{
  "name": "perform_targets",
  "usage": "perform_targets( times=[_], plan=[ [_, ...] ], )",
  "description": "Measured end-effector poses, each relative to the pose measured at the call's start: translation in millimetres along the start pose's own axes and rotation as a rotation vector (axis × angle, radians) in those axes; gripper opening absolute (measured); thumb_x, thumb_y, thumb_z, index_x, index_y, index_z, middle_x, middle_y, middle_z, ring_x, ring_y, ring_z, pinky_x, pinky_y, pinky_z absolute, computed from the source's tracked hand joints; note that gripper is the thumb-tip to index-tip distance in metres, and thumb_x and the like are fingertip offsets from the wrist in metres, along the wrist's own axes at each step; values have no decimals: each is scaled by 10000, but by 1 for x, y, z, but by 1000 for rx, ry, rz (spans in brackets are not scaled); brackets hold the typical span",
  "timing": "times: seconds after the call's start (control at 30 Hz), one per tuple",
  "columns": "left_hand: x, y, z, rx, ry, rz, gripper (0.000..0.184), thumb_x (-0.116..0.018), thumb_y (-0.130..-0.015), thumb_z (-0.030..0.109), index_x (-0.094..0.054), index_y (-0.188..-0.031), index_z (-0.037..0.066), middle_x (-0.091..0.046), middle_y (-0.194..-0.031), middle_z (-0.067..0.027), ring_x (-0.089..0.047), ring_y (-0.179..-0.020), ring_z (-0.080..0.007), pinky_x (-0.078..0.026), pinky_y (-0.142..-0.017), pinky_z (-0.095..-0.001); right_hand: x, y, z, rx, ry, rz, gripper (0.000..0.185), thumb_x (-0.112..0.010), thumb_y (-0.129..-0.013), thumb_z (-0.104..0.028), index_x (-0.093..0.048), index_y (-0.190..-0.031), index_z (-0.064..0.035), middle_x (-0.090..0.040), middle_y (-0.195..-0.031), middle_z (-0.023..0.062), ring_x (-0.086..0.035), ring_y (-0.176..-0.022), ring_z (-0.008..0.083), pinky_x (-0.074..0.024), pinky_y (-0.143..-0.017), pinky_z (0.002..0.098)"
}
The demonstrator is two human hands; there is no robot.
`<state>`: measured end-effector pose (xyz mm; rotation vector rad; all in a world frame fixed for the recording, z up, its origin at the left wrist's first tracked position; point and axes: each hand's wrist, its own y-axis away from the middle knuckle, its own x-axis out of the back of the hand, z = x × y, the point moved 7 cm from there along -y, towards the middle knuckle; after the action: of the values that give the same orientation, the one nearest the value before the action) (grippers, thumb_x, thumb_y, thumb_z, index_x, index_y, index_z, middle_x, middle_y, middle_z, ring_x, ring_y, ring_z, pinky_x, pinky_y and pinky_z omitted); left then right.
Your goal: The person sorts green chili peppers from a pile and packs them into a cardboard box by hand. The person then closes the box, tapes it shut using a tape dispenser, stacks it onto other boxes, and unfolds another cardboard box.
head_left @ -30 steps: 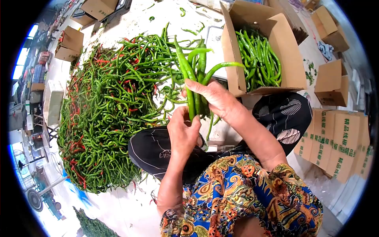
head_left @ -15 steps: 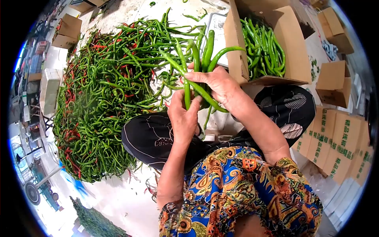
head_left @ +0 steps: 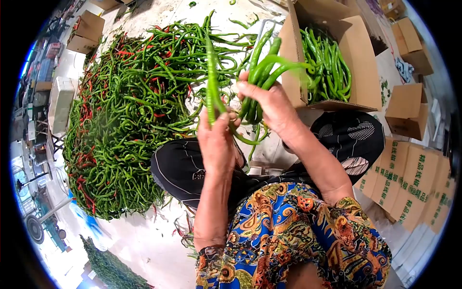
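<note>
My left hand (head_left: 216,142) is closed on a few long green peppers (head_left: 211,72); one points up and another curves toward the right below my hands. Close beside it on the right, my right hand (head_left: 272,103) grips a bunch of green peppers (head_left: 262,65), their ends fanning up and right. To the left spreads a large heap of green peppers with some red ones (head_left: 130,120). At the upper right, an open cardboard box (head_left: 361,62) holds long green peppers (head_left: 327,67) lying lengthwise.
Flattened printed cartons (head_left: 409,183) lie at the right, below a small open box (head_left: 406,111). Another small box (head_left: 86,31) stands beyond the heap, with a white foam box (head_left: 62,103) at its left. A second green pile (head_left: 110,265) is at the lower left.
My hands have moved apart, and the peppers in my left hand have separated from the bunch. The pepper that slanted across both hands no longer does. The view has shifted slightly.
</note>
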<state>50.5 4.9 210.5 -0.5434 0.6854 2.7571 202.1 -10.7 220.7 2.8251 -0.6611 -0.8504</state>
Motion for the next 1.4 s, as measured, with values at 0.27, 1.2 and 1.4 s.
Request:
perform_targets(
  times=[0.27, 1.2, 1.4],
  plan=[
    [32, 45, 135, -354, 86, 30, 420, -502, -1002, 329, -451, -1295, 34, -385, -681, 63, -296, -485, -11, -237, -419, -178, 3, -11, -21, -183, -578, -346, 342, -657, -895, -163, -541, -1166, 10, -453, -742, -28, -450, -585, 56, -375, -616, 244],
    [333, 217, 57, -238, -636, 979, 394, -534, -931, 142, -524, -1277, -46, -586, -1205, -111, -568, -1008, -186, -456, -840, -301, -63, 13, -19, -181, -65, -543, 160, -702, -755, -80, -613, -874, -20, -636, -1102, 193, -599, -1062, 271, -450, -963, 393],
    [36, 95, 131, -436, -704, 78, 533, -620, -877, 108, -447, -1367, -7, -569, -1250, -145, -560, -1110, -221, -432, -964, -334, -56, 29, -25, -186, 77, -391, 401, -657, -919, -271, -606, -1235, -30, -635, -1179, 76, -575, -1055, 150, -461, -923, 290]
  ],
)
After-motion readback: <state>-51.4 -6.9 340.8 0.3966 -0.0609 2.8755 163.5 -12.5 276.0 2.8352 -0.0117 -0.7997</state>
